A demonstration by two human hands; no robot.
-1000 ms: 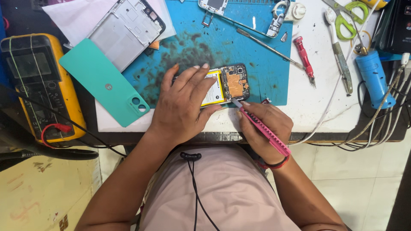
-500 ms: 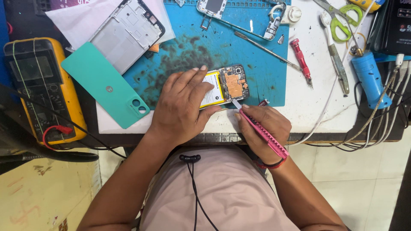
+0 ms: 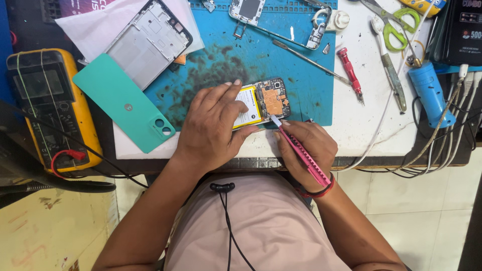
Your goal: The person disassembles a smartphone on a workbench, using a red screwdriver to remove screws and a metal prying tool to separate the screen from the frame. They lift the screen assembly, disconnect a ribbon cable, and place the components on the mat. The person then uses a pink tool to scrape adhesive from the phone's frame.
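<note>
Head view: left hand (image 3: 213, 128) spread flat, palm down, pressing opened phone with yellow battery and exposed copper circuit board (image 3: 263, 103) onto stained blue work mat (image 3: 251, 55) at near edge of white table (image 3: 371, 120). Right hand (image 3: 306, 150) closed round pink flat plastic pry tool (image 3: 301, 155), tip touching phone's near edge. Teal phone back cover (image 3: 123, 108) left; yellow multimeter (image 3: 52, 108) far left; red screwdriver (image 3: 350, 73) right.
</note>
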